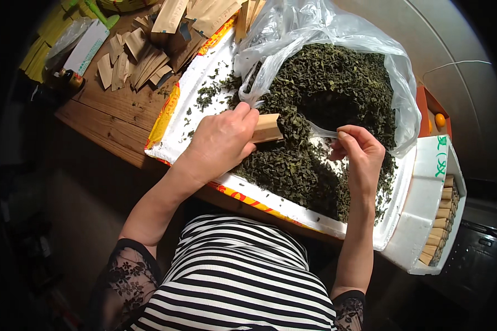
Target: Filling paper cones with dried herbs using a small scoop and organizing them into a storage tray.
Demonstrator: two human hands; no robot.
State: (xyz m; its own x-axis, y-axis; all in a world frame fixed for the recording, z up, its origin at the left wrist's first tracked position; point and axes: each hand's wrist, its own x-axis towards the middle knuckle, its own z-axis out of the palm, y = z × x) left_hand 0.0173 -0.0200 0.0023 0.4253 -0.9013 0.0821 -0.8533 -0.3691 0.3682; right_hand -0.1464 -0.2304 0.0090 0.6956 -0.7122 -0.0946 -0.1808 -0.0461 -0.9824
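My left hand [222, 138] is closed around a small brown paper packet [267, 128], its open end turned right toward the leaves. In my right hand [362, 148], thumb and fingers pinch the handle of a clear plastic spoon [321, 131], whose bowl end lies at the loose leaves just right of the packet. Dried dark green leaves [281, 171], looking like tea, are heaped across a white foam tray [248, 190]. More of them fill a clear plastic bag [326, 27] lying open at the tray's far side.
Loose paper packets [149, 58] are piled on the wooden table [116, 116] at the far left. A white foam box [419, 187] at the right holds rows of filled-looking packets [440, 220]. Behind it, an orange box [427, 107] contains small orange fruit [440, 121].
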